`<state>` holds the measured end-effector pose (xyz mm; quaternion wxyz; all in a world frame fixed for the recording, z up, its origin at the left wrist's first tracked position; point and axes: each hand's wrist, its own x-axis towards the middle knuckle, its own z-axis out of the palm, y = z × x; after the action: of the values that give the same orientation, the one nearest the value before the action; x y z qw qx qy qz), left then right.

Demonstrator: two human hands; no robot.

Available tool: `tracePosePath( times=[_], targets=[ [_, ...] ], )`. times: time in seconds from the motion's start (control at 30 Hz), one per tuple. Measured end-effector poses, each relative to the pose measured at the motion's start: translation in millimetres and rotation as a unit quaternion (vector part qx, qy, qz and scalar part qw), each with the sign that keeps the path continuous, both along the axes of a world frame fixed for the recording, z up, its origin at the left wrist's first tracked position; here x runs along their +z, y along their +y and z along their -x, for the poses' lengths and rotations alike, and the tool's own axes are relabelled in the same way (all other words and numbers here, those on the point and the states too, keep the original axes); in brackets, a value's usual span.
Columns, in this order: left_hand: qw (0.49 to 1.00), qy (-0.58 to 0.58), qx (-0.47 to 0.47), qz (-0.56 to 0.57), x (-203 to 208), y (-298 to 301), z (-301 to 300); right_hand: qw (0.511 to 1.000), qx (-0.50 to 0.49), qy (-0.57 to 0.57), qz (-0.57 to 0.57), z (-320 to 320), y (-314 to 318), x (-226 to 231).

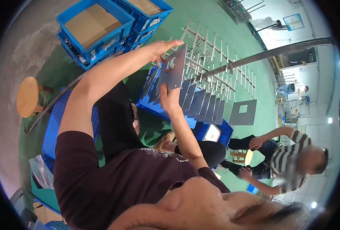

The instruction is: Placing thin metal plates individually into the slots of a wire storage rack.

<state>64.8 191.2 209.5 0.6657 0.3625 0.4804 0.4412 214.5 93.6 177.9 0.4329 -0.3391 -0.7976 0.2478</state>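
A flat grey metal panel point(174, 78) with cutouts is tilted up in front of me, held between both hands. My left hand point(163, 50) grips its upper edge, the thumb stretched along the top corner. Fingertips show through a cutout in the panel; I cannot tell which hand they belong to. At the lower edge, my right hand point(170, 100) is closed on the panel, its thumb on the near face. Just beyond stands a metal rack point(206, 57) with many thin prongs. Several similar grey panels point(200, 102) hang in a row beside the held one.
Stacked blue crates point(97, 51) with cardboard on top stand at the far left, near a round wooden stool point(27, 96). A metal pole point(269, 53) slants across the rack. One separate panel point(243, 112) hangs at the right. A seated person point(288, 153) in a striped shirt is close by.
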Motion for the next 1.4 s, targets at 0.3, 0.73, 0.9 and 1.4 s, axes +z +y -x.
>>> tracePosePath(
  times=[0.3,0.73,0.9,1.4],
  targets=[
    [1.000,0.001,-0.005,-0.009,-7.0,6.8,1.1,1.000,0.009,-0.006,-0.009,-0.1,1.2,-0.3],
    [1.000,-0.005,-0.012,0.009,-4.5,4.3,0.9,0.998,-0.007,-0.026,0.054,-0.7,-0.3,-2.5],
    [1.000,0.009,-0.022,-0.002,-11.8,7.6,1.9,0.997,-0.021,-0.021,0.075,2.5,-2.2,-0.1],
    [0.990,0.030,-0.118,0.072,-5.0,6.2,11.9,0.998,-0.050,-0.029,-0.025,-9.2,-23.5,12.5]
  ],
)
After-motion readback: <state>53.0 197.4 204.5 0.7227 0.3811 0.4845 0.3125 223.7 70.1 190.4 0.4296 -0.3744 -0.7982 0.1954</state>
